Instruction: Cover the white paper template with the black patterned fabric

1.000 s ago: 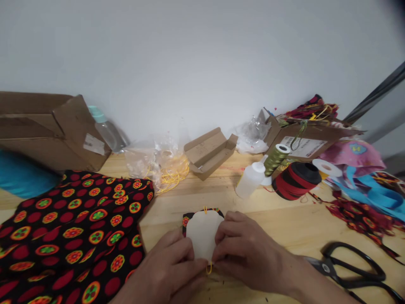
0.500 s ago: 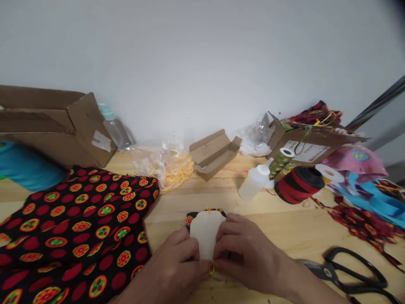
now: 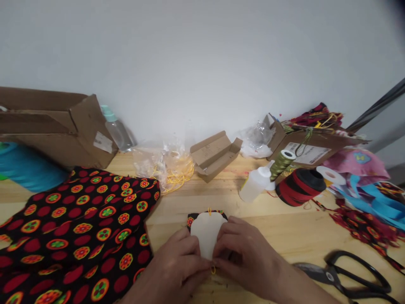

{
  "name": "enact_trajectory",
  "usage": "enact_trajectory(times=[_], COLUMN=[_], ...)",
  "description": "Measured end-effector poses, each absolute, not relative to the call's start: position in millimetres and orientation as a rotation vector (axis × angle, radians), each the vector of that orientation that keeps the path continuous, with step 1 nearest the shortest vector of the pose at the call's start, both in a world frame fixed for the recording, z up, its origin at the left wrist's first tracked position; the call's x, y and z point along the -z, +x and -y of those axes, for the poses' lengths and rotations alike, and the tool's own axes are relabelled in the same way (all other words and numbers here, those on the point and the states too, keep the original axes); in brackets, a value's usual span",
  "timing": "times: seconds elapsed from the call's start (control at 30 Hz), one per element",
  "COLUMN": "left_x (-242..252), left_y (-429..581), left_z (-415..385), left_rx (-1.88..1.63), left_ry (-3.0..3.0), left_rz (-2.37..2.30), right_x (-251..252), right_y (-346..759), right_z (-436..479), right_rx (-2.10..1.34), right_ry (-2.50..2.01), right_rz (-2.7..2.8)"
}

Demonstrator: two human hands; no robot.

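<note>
A pale, rounded card-like piece (image 3: 207, 234) lies on a small patch of black patterned fabric (image 3: 190, 219) at the table's front middle. Yellow cord (image 3: 209, 211) loops out at its top, and another small yellow loop (image 3: 213, 270) shows at its bottom. My left hand (image 3: 186, 257) is closed on the piece's lower left edge. On the opposite side, my right hand (image 3: 237, 249) pinches the lower right edge. Both thumbs meet near the bottom loop; what exactly lies between the fingertips is partly hidden.
Large patterned cloth (image 3: 95, 228) spreads at left. Black-handled scissors (image 3: 330, 276) lie at right. Behind stand a glue bottle (image 3: 255, 184), a red and black spool (image 3: 299, 186), an opened small box (image 3: 215, 156), bagged yellow cord (image 3: 175, 173) and a blue thread cone (image 3: 30, 169).
The view has shifted very slightly. Both hands stay on the pale piece in nearly the same grip, and the bottom yellow loop has moved a little.
</note>
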State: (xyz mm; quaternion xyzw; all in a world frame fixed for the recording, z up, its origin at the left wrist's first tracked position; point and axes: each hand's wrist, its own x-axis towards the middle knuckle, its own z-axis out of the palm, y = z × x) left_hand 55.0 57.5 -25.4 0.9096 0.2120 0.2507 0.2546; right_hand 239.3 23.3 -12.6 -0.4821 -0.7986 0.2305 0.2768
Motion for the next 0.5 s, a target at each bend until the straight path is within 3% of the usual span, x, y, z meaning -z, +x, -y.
enact_trajectory(times=[0.17, 0.5], left_x=[26, 27], left_y=[52, 47], left_z=[-57, -58], left_rx=[-0.643, -0.664], left_ry=[2.514, 2.684], left_rz=[-0.589, -0.530], right_x=[3, 9], right_y=[247, 247], right_z=[-20, 4], right_rx=[-0.664, -0.180], right_ry=[-1.303, -1.207], right_rz=[2.160, 2.388])
